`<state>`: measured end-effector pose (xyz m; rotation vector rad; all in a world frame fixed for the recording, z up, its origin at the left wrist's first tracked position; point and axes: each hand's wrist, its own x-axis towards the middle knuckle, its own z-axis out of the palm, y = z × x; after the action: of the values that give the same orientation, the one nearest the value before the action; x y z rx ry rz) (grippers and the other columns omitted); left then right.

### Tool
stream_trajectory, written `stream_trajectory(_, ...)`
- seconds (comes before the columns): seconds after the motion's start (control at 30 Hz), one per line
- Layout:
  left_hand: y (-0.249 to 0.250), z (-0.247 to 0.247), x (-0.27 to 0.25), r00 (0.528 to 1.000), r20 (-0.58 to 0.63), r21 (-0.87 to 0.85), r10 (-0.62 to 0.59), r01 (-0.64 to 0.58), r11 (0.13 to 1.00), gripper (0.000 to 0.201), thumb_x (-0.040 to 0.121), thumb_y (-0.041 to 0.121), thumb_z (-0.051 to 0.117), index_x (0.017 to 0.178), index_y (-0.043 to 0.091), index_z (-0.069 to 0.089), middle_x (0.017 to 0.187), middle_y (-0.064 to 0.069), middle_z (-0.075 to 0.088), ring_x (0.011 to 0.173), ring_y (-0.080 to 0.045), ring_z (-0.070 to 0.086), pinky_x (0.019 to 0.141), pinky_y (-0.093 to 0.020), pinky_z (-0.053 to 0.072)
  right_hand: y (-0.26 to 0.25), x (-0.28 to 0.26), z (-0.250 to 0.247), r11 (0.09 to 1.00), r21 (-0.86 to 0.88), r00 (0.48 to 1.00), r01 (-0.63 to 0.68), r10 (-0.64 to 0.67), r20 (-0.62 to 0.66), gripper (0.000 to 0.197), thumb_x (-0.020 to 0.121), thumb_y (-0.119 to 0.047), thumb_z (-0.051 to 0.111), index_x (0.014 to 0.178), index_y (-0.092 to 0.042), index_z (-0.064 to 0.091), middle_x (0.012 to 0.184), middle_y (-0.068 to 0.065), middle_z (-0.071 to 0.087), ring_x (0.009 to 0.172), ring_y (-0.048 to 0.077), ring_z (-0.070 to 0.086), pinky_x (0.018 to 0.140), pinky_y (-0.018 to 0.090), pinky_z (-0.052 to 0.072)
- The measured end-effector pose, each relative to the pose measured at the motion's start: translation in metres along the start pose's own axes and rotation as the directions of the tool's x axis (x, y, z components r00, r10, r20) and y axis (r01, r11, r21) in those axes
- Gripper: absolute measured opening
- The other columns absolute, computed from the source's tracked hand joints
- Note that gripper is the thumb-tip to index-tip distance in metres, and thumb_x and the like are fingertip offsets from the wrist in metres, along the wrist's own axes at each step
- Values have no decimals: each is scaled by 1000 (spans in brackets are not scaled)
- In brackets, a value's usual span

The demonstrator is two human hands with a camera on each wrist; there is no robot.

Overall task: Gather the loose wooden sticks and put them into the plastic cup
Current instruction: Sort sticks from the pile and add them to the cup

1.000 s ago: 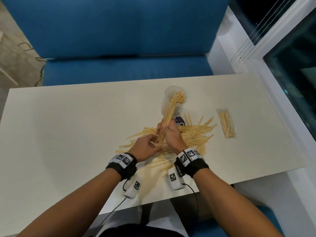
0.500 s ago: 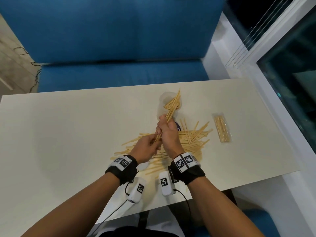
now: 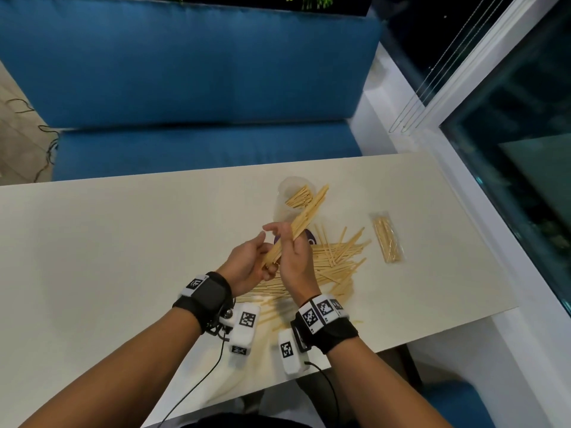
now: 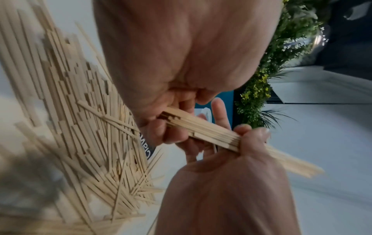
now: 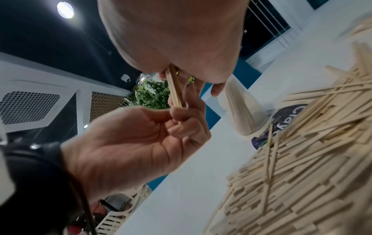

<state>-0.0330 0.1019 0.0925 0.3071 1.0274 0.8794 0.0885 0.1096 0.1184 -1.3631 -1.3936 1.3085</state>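
Note:
Both my hands hold one bundle of wooden sticks above the table, tilted up and to the right. My left hand curls round its lower end. My right hand grips it a little higher. The bundle's tips lie over the right rim of the clear plastic cup, which stands behind my hands with several sticks in it. A pile of loose sticks is spread on the table under and right of my hands.
A clear packet of thin sticks lies right of the pile. A purple label shows under the sticks beside the cup. The pale table ends close behind the cup, with a blue sofa beyond and a white window ledge at right.
The bundle has leaned from nearly upright to a slant toward the right. Both hands have risen a little off the pile, and my left hand has closed in under the bundle's lower end.

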Motion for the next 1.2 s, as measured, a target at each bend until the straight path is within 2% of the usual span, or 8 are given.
stream_trajectory(0.2,-7,9,-1,966,-240,440,99,18,898,40,100,46,47,88,10,60,56,0,36,46,-12,28,44,-27,21,34,-3,17,976,-214,1000,30,-28,11,56,100,-75,32,108,-35,70,103,-2,67,111,21,64,100,49,51)
stream_trajectory(0.3,-9,7,-3,956,-259,519,138,18,854,38,101,42,48,77,14,57,57,2,37,48,-11,26,45,-27,22,38,-2,17,982,-182,999,45,-43,14,46,102,-64,46,106,-25,69,104,1,69,108,19,66,98,48,54)
stream_trajectory(0.43,-9,6,-9,962,-201,504,187,-62,861,34,103,27,39,101,18,71,55,5,35,47,-9,25,45,-27,21,27,-2,10,985,-170,996,-21,35,80,53,87,-76,57,113,-31,68,113,-1,70,111,15,66,98,46,56)
stream_trajectory(0.63,-3,4,-12,952,-280,457,126,16,890,50,106,41,34,61,22,44,52,9,37,49,-13,24,49,-28,20,-31,1,-34,975,-158,978,156,-175,-111,54,105,-53,49,151,-27,38,144,-8,50,127,1,53,102,27,51)
stream_trajectory(0.73,-4,7,-12,950,-288,482,117,39,875,50,105,41,35,59,22,45,49,11,42,48,-13,28,50,-27,22,-59,12,-44,864,-391,926,317,-371,-69,35,112,-28,40,143,-14,50,139,-2,55,124,7,55,103,23,47)
stream_trajectory(0.93,-9,14,-12,970,-226,487,88,34,873,50,104,39,36,57,22,41,53,6,36,47,-13,26,48,-26,22,-49,8,-31,523,-770,931,365,-197,308,24,103,-9,40,100,0,62,99,16,63,92,33,60,81,46,51)
stream_trajectory(1.1,-10,9,-14,959,-268,529,97,62,846,50,105,40,35,60,23,45,52,8,41,46,-11,29,50,-28,23,-49,-1,-28,777,-569,960,271,-175,218,35,108,-22,38,140,-16,52,128,2,61,115,15,56,97,29,46)
stream_trajectory(1.2,-9,10,-15,967,-240,518,83,55,853,49,105,36,35,58,23,40,52,7,38,46,-11,28,52,-28,23,-43,0,-19,654,-681,944,329,-212,252,33,108,-27,39,128,-8,58,122,7,58,109,22,57,92,35,49)
